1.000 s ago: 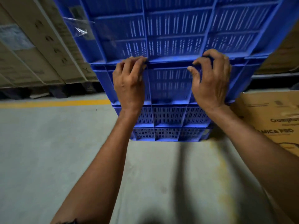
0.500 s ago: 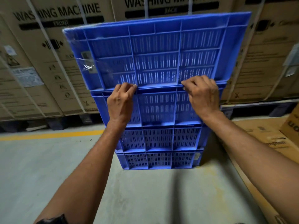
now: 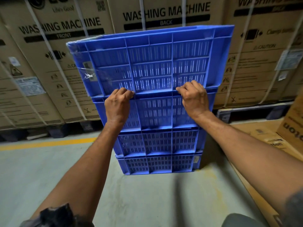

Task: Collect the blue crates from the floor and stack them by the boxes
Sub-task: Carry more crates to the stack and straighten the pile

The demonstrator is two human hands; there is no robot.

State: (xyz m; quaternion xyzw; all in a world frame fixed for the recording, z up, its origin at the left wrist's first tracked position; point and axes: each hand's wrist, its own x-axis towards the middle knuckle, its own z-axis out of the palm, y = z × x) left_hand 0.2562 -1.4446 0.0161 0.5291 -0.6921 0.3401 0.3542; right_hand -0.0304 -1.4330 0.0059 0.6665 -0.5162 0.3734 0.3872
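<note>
A stack of several blue slotted crates [image 3: 157,145] stands on the floor in front of the washing machine boxes [image 3: 62,66]. The top blue crate [image 3: 150,63] sits on the stack with clear tape on its left corner. My left hand [image 3: 118,105] grips the top crate's lower edge at the left. At the right of that same edge, my right hand [image 3: 195,99] has its fingers curled around it. Both hands lie against the front of the second crate [image 3: 155,110].
Large strapped cardboard boxes on dark pallets [image 3: 249,112] form a wall behind the stack. A yellow floor line [image 3: 49,143] runs at the left. Flattened cardboard and smaller boxes [image 3: 278,136] lie at the right. Grey concrete floor [image 3: 49,177] stretches at the near left.
The top crate has come down from close to my head onto the stack and now looks level. My hands stay on its lower edge.
</note>
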